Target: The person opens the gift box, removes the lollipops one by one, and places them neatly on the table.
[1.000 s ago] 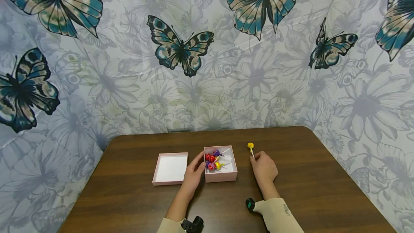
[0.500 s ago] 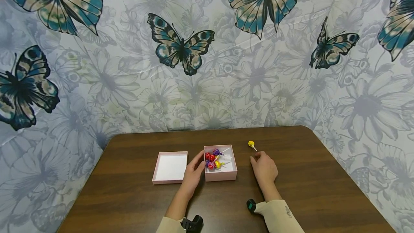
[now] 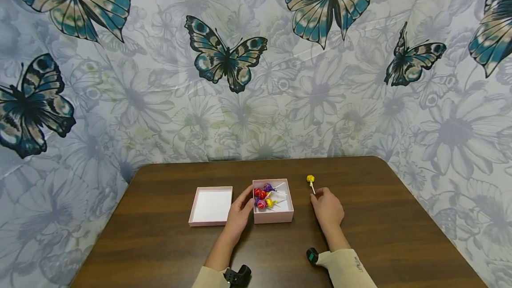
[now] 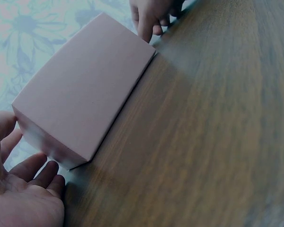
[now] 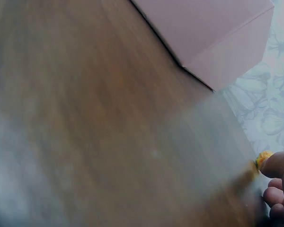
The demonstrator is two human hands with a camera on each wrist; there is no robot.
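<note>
My left hand (image 3: 238, 218) touches the left side of an open pink box (image 3: 274, 218); its fingers lie along that wall in the left wrist view. Several wrapped lollipops (image 3: 262, 194), red, purple and yellow, lie in the box, sticks towards the right. To the box's right, my right hand (image 3: 328, 209) pinches the white stick of a yellow lollipop (image 3: 310, 178) between thumb and finger, its head pointing away from me. In the right wrist view, the thumb partly hides the yellow candy (image 5: 263, 158).
A pink-edged lid (image 3: 210, 206) with a white inside lies left of the box, beside my left hand. The brown wooden table (image 3: 168, 252) ends at a cloth backdrop (image 3: 256, 119) printed with flowers and butterflies. Each wrist wears a dark device.
The yellow lollipop's stick tilted to the left half a second ago and now stands straighter, as a second ago. Both hands have stayed in nearly the same places.
</note>
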